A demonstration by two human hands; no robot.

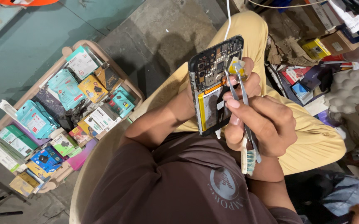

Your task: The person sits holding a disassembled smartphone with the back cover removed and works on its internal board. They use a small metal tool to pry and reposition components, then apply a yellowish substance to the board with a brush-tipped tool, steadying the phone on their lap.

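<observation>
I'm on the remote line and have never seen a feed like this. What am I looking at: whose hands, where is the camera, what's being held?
There is one picture, taken by a camera on the person's head, looking down at their own lap. No machine, just two bare hands. The left hand holds an opened phone from behind, its back cover off, so the circuit board and yellow-edged battery show. The right hand grips metal tweezers, their tips at a small yellow piece near the phone's top. The person sits in tan trousers. On the floor to the left stands a wooden tray full of small packaged accessories. To the right lie boxes and papers.
</observation>
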